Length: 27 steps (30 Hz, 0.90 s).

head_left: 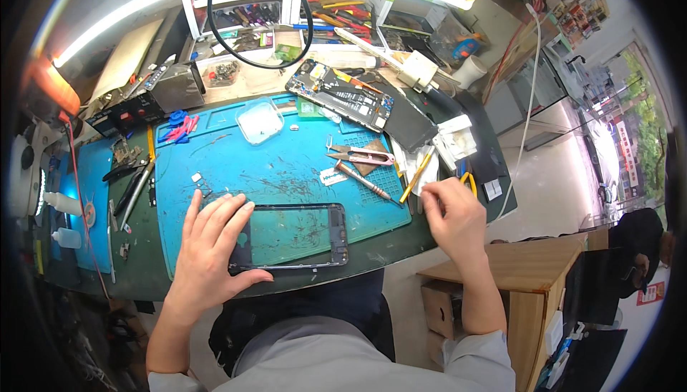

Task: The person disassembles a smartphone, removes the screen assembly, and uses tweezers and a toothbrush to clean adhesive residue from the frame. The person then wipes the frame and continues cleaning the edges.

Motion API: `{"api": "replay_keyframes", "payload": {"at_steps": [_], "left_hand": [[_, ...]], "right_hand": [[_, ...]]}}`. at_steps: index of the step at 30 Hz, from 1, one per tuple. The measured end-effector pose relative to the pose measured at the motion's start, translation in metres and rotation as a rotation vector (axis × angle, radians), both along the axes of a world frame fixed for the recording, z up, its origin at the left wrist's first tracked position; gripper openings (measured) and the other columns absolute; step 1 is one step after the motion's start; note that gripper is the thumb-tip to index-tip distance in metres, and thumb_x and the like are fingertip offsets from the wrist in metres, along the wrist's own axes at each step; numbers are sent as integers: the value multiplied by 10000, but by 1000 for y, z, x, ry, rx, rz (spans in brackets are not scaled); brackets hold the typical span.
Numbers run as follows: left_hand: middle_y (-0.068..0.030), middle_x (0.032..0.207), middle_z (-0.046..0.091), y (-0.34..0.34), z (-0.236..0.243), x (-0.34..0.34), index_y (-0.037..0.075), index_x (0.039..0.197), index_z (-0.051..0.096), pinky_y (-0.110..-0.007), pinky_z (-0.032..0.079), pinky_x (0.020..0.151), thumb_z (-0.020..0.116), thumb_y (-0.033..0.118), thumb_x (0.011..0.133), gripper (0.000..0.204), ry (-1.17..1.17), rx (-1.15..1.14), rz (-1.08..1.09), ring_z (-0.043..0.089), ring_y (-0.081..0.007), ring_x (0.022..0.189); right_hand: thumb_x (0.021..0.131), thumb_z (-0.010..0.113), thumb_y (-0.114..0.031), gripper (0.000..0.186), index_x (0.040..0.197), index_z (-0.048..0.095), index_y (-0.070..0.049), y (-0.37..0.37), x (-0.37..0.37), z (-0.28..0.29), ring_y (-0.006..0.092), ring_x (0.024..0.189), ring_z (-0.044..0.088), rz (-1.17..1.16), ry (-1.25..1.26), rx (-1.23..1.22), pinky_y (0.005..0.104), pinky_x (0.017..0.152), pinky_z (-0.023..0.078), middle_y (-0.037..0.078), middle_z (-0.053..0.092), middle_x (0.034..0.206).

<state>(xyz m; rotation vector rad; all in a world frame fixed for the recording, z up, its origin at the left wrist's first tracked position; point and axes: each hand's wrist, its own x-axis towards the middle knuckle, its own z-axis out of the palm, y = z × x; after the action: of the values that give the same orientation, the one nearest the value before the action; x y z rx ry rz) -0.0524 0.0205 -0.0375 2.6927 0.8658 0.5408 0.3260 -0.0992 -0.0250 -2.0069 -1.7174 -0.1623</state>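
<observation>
On my feed, the left hand (211,249) lies open over the left end of an empty phone frame (337,234), fingers spread beyond its upper side and thumb stretched along its lower side; I cannot tell how firmly it presses. The frame lies flat by the tabletop's (379,253) front edge, mostly on the blue mat (286,166). I have the right hand (456,216) by the front right corner, fingers curled in and thumb close to them; I cannot tell whether it holds anything.

Just beside that hand I see a yellow stick (417,181). Left of it, a screwdriver (363,181) lies slantwise below pink-handled snips (363,156). Toward the back edge sit an opened phone (347,98) and a clear box (260,121). Pink and blue clips (180,128) lie at the mat's back left corner.
</observation>
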Motion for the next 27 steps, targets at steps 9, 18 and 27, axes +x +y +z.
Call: {"api": "replay_keyframes", "payload": {"at_steps": [9, 18, 27], "left_hand": [[-186, 1513, 583, -1, -1, -5, 30, 1478, 581, -636, 315, 1256, 854, 631, 759, 975, -57, 38, 22, 524, -398, 1433], [-147, 1462, 631, 0, -12, -7, 12, 1454, 588, -640, 301, 1261, 824, 619, 824, 906, -173, 63, 28, 554, -364, 1414], [-147, 1438, 635, -2, -9, -9, 16, 1489, 536, -641, 310, 1257, 843, 554, 834, 901, -171, 67, 47, 567, -365, 1387]], "right_hand": [[932, 754, -161, 91, 969, 751, -78, 36, 11, 21, 279, 800, 722, -128, 7, -28, 399, 692, 559, 74, 725, 898], [911, 814, -248, 417, 1236, 767, 8, 114, 101, 12, 183, 870, 722, -144, 417, -274, 346, 816, 567, 108, 782, 954], [943, 774, -161, 298, 1158, 777, 45, 123, 96, 19, 143, 924, 710, -126, 795, -293, 319, 835, 556, 76, 795, 1035]]}}
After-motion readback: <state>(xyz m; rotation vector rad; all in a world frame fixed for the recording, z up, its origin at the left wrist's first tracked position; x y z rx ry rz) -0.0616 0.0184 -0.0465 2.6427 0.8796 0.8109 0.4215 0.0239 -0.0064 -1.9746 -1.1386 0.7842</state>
